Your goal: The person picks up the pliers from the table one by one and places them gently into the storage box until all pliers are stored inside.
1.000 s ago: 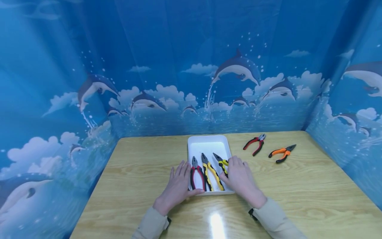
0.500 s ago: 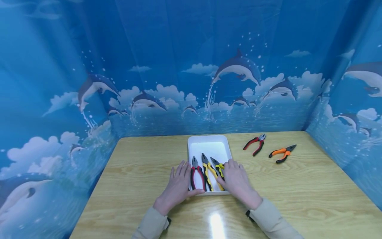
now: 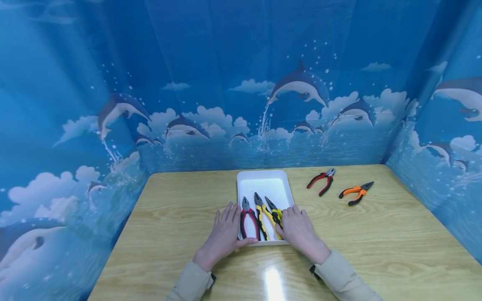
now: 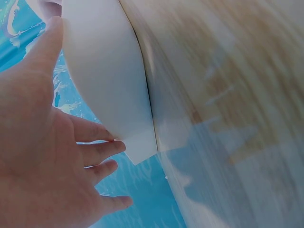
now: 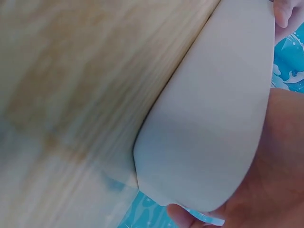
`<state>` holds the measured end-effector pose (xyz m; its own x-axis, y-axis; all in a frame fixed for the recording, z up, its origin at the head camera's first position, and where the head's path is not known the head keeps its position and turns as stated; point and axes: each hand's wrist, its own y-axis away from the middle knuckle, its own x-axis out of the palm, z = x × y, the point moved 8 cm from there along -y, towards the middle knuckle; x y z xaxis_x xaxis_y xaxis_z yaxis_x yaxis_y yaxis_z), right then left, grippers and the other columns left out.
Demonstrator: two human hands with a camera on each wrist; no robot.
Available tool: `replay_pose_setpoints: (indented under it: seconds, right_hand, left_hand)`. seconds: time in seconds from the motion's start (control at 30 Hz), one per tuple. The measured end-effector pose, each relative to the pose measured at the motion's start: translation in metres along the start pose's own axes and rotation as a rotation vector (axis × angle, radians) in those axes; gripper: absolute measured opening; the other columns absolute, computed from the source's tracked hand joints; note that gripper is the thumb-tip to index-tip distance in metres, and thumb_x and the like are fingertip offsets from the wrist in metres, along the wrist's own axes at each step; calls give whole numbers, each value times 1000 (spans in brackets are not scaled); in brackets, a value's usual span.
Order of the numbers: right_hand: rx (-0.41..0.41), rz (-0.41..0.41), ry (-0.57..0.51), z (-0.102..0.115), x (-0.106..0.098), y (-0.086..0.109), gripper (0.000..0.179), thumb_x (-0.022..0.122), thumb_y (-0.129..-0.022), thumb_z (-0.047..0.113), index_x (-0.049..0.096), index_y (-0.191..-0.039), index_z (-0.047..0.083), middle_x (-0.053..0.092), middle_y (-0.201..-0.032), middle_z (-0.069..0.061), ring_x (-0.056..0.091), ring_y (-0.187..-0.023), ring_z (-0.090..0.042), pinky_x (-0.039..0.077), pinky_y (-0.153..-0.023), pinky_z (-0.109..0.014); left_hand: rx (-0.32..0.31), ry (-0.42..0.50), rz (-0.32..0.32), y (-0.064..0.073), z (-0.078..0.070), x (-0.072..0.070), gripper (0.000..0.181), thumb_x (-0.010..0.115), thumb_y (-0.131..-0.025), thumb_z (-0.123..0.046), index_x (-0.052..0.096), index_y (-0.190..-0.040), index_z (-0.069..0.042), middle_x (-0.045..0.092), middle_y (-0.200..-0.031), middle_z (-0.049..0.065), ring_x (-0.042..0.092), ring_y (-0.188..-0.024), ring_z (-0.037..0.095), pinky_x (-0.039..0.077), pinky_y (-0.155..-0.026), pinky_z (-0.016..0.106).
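Observation:
A white tray (image 3: 263, 184) on the table holds three pliers. Red-and-black combination pliers (image 3: 245, 205) lie at its left and yellow-and-black pliers (image 3: 259, 201) in the middle. At the right lie yellow-and-black long-nose pliers (image 3: 270, 204), jaws pointing away, tilted leftward. My right hand (image 3: 301, 232) holds these by the handles, which it mostly hides; its thumb is beside the middle pliers' handle. My left hand (image 3: 222, 234) rests along the tray's left side, fingers extended, thumb across the front rim. Both wrist views show the tray's outer front wall (image 4: 104, 71).
On the table right of the tray lie red-and-black pliers (image 3: 324, 180) and, farther right, orange-and-black long-nose pliers (image 3: 357, 193). A blue curtain with dolphins (image 3: 241, 83) stands along the table's back and sides.
My right hand has moved left and slightly nearer with the long-nose pliers, bringing them closer to the middle pliers. The left hand and the tray stay in place.

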<state>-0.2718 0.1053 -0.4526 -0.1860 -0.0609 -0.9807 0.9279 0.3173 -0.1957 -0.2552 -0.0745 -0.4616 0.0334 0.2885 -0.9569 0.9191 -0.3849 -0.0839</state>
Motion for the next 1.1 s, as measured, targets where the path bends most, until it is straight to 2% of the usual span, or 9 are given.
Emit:
replay_pose_setpoints:
  seconds: [0.23,0.43,0.73,0.8,0.87,0.97,1.1]
  right_hand:
    - [1,90,-18,-1,4,1,47,70,-94,43,66,-101,-3,61,-90,-13,54,-86,-27,48,-70,-41]
    - [-8,127,-37,-1,1,5,50,70,-94,41,67,-114,-6,63,-98,-17,58,-95,-31,53,-77,-45]
    - [-34,92,-44,-2,-3,7,50,77,-88,41,67,-107,-5,61,-92,-14,56,-89,-28,52,-72,-41]
    - [-38,66,-40,-2,-4,7,52,76,-88,42,67,-110,-4,61,-93,-14,57,-90,-29,52,-73,-41]
    - [-50,6,-38,-2,-9,5,50,77,-88,41,68,-112,-2,62,-95,-13,58,-92,-29,53,-74,-42]
    - [-82,-137,-36,-2,-21,3,41,80,-87,36,70,-108,2,65,-94,-11,61,-90,-29,55,-73,-42]
    - [-128,-308,-53,-2,-36,2,26,83,-85,26,71,-96,6,67,-86,-7,61,-81,-27,54,-67,-40]
  left_hand:
    - [-11,5,13,0,1,1,111,63,-85,-72,29,-155,7,24,-163,27,19,-152,43,17,-119,68]
    - [-7,6,9,1,0,0,109,64,-86,-70,30,-155,8,25,-162,28,20,-151,43,18,-119,68]
    - [12,2,0,0,-1,-1,109,64,-86,-70,30,-155,8,26,-162,28,21,-151,44,19,-119,68]
    - [9,0,1,0,-1,0,110,63,-85,-71,30,-155,7,26,-162,28,21,-151,43,18,-119,68]
    - [3,-4,3,-1,-1,1,110,63,-85,-72,30,-155,7,25,-162,27,20,-152,43,18,-119,68]
    - [-5,-8,7,-1,0,1,111,62,-85,-73,30,-155,7,25,-162,27,19,-152,43,18,-119,67]
    - [-4,-8,7,0,-1,0,111,64,-85,-72,31,-155,7,25,-162,28,20,-152,43,19,-119,68]
